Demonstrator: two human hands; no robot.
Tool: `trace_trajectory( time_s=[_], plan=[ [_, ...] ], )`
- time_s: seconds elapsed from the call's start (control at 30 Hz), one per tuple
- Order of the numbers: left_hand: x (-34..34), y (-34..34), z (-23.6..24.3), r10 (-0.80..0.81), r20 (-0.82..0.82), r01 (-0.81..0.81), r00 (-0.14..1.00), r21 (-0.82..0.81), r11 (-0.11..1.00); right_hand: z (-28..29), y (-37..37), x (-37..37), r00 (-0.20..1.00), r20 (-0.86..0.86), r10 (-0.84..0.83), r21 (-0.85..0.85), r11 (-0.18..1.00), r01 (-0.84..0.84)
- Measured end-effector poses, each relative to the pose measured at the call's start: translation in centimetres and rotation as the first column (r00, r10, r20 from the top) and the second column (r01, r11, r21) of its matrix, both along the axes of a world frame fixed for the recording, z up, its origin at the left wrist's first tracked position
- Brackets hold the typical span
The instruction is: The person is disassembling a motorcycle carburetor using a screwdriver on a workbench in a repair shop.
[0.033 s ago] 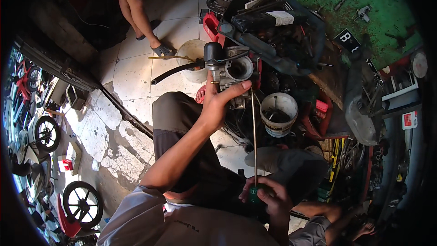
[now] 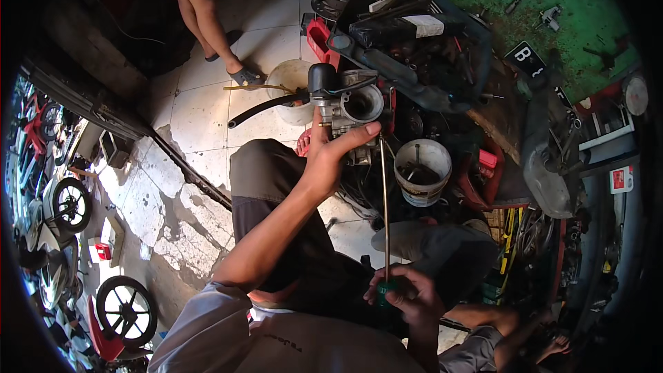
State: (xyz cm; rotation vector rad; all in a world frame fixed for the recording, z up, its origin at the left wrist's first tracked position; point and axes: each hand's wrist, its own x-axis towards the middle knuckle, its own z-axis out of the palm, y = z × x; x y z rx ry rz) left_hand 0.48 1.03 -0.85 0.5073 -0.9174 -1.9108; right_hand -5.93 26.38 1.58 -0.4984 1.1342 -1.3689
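Note:
My left hand (image 2: pixel 326 162) is closed around a metal carburetor (image 2: pixel 337 109) and holds it up above my knee. The thumb lies along its lower side, below the round open bore. A black cap (image 2: pixel 322 78) tops the carburetor, and a black hose (image 2: pixel 266 110) sticks out to the left. Lower down, my right hand (image 2: pixel 414 297) grips the green handle of a long screwdriver (image 2: pixel 385 200). The shaft points up to the carburetor's lower right side, close to my left thumb. Whether the tip sits in a screw is too small to tell.
Behind the carburetor stands a pale bucket (image 2: pixel 290 72); a dirty white bucket (image 2: pixel 423 166) is to its right. Motorcycle parts and tools crowd the right, by a green surface (image 2: pixel 525 10). A person (image 2: pixel 207 14) stands at the far left. Wheels (image 2: pixel 126 311) lie at left.
The view has shifted very slightly. The right hand's fingers have turned a little on the screwdriver handle; the left hand and carburetor hold their place.

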Motion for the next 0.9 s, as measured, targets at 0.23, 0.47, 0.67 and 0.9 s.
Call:
trace_trajectory(
  time_s=[0.23, 0.47, 0.67, 0.9],
  plan=[
    [-0.2, 0.6, -0.1, -0.026, 0.039, 0.028, 0.999, -0.049, 0.998, -0.5, -0.5, -0.4, 0.993, 0.106, -0.046, -0.016, 0.999, 0.048],
    [-0.1, 0.3, -0.8, -0.062, 0.059, 0.065, 0.996, -0.039, 0.997, -1.0, 0.1, -0.9, 0.996, -0.019, -0.084, 0.069, 0.994, 0.085],
    [0.0, 1.1, -0.4, -0.099, 0.103, 0.105, 0.99, -0.054, 0.993, -1.9, 0.4, -1.7, 0.999, 0.023, 0.028, 0.077, 0.997, -0.029],
    [-0.2, 2.7, -0.3, -0.181, 0.229, 0.192, 0.956, -0.027, 0.981, -0.8, 0.1, -1.8, 0.985, -0.058, 0.16, 0.109, 0.982, -0.153]
  ],
)
